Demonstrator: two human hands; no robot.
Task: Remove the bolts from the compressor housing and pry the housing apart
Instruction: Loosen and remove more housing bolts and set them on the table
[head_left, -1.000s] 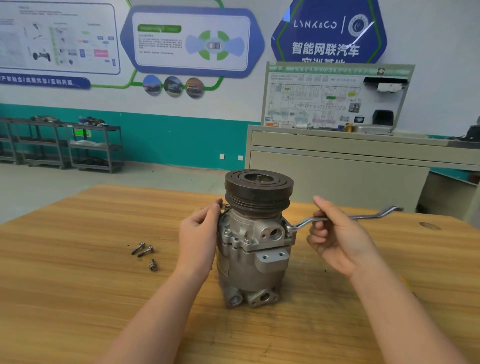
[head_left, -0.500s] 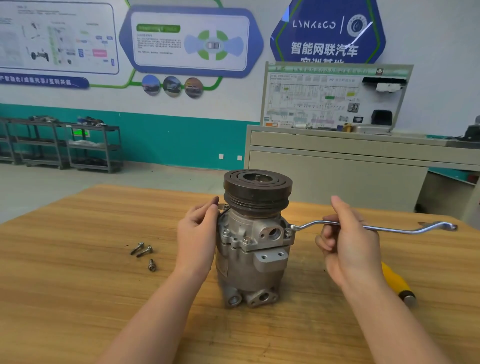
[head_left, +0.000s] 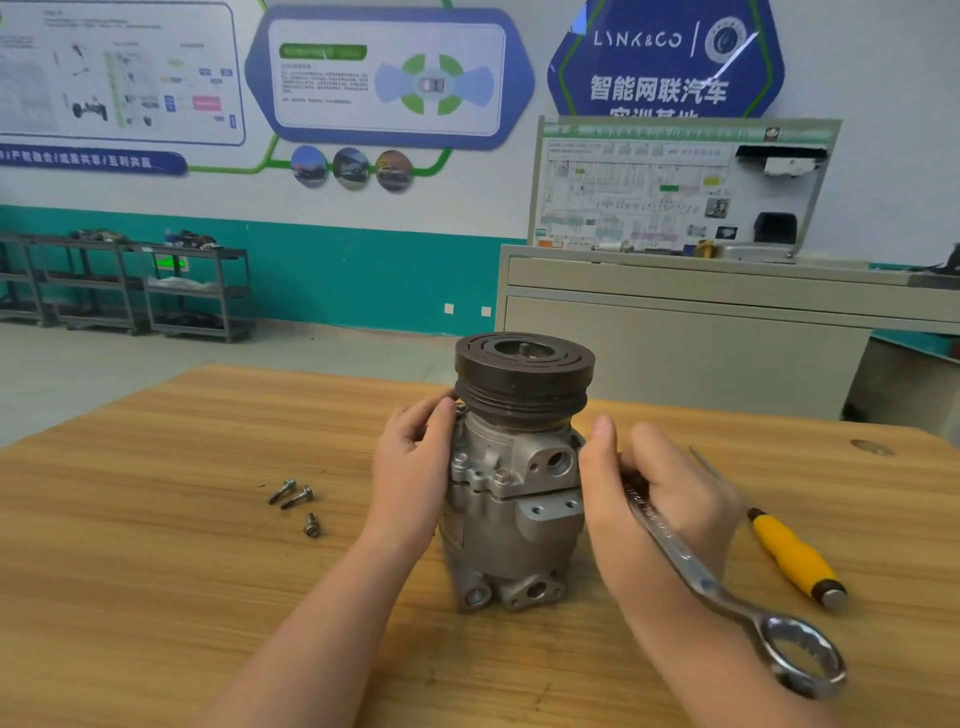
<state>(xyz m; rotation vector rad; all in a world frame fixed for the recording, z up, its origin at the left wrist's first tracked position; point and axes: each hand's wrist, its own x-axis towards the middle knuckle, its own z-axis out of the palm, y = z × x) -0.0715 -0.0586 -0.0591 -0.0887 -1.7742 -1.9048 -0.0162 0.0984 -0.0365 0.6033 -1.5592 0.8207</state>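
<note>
1. Wooden worktop (head_left: 156, 597) is seen carrying the compressor (head_left: 511, 499), stood upright at its middle, pulley end up.
2. Three bolts (head_left: 296, 501) lie loose, left of it.
3. It is steadied by the left hand (head_left: 413, 467), fingers curled round its upper flank.
4. A wrench (head_left: 691, 566) is gripped by the right hand (head_left: 654, 499), which is nearer the right-side bolt; its long axis runs from there back toward the person.

three loose bolts (head_left: 297, 501), one compressor (head_left: 511, 478), one wrench (head_left: 727, 587), one screwdriver (head_left: 795, 558)
</note>
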